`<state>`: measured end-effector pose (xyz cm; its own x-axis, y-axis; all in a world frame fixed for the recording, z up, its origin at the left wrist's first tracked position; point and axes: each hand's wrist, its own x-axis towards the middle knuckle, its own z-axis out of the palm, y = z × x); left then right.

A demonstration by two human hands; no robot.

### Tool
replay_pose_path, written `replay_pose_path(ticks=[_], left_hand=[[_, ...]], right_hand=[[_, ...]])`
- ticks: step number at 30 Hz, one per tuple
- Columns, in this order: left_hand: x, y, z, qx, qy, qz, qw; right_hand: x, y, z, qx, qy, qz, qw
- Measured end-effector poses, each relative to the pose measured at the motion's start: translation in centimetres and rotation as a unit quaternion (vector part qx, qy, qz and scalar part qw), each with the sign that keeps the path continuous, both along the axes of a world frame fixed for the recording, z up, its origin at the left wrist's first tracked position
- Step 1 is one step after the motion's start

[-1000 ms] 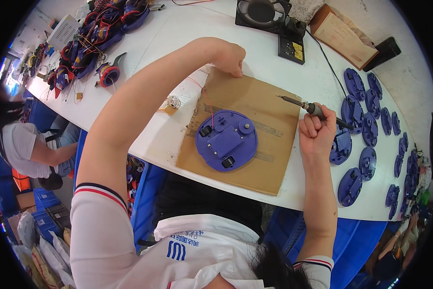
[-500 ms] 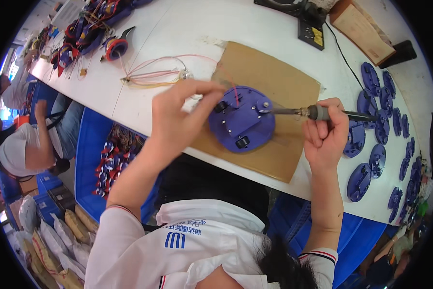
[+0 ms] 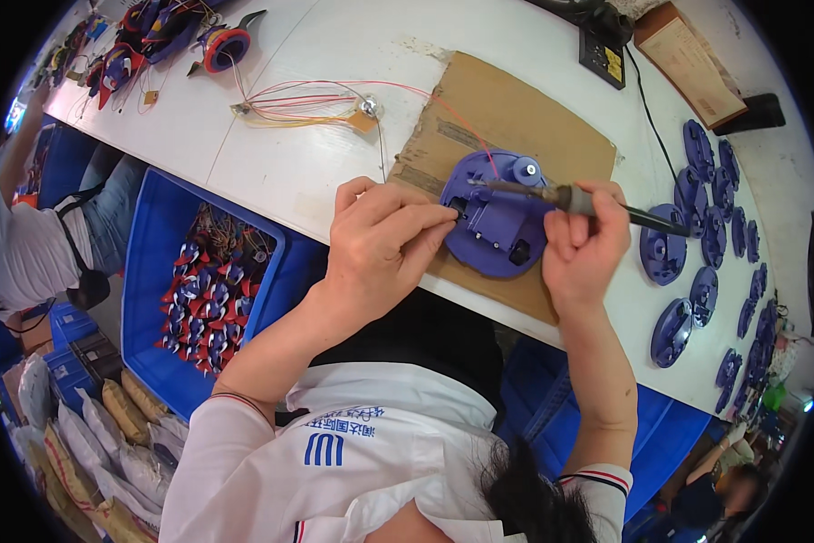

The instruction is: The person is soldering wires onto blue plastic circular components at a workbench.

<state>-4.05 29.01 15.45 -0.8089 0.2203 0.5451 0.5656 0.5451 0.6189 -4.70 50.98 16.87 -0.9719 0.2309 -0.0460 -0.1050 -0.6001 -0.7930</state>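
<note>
A round purple plastic base [image 3: 493,249] with black wheels, screws and a red wire lies on a cardboard sheet [image 3: 479,109]. My right hand [image 3: 584,253] is closed round the handle of a soldering iron [image 3: 644,217]; its metal tip points left over the base's upper left part. My left hand [image 3: 380,249] pinches at the base's left edge beside a black wheel; what its fingertips hold is hidden. The red wire runs up to a bundle of thin wires [image 3: 298,101] and a small board with a silvery part [image 3: 367,109].
Several purple bases [image 3: 692,303] stand to the right. A cluster of purple-red parts [image 3: 117,71] lies top left. An iron stand [image 3: 602,59] and cardboard box [image 3: 679,63] are at the back. A blue bin of parts [image 3: 203,308] is left below. Other people [image 3: 40,244] sit at both sides.
My left hand has come down from the cardboard's top edge to the base's left side. The soldering iron has moved left over the base, with its tip among the parts there.
</note>
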Motion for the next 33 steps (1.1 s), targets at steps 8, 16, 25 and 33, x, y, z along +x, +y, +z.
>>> replay_pose_path(ticks=[8, 16, 25, 33], left_hand=[[1.0, 1.7, 0.1, 0.028, 0.072, 0.040, 0.996], [1.3, 2.4, -0.6, 0.046, 0.098, 0.072, 0.992], [1.3, 2.6, -1.0, 0.003, 0.118, 0.084, 0.989], [1.3, 2.6, -1.1, 0.004, 0.124, 0.083, 0.989]], right_hand=[[-1.6, 1.1, -0.2, 0.006, -0.002, -0.028, 1.000], [1.3, 2.8, -0.4, 0.066, 0.030, 0.012, 0.997], [1.5, 2.3, -0.2, 0.090, 0.033, 0.025, 0.995], [1.5, 2.1, -0.1, 0.102, 0.016, 0.013, 0.995]])
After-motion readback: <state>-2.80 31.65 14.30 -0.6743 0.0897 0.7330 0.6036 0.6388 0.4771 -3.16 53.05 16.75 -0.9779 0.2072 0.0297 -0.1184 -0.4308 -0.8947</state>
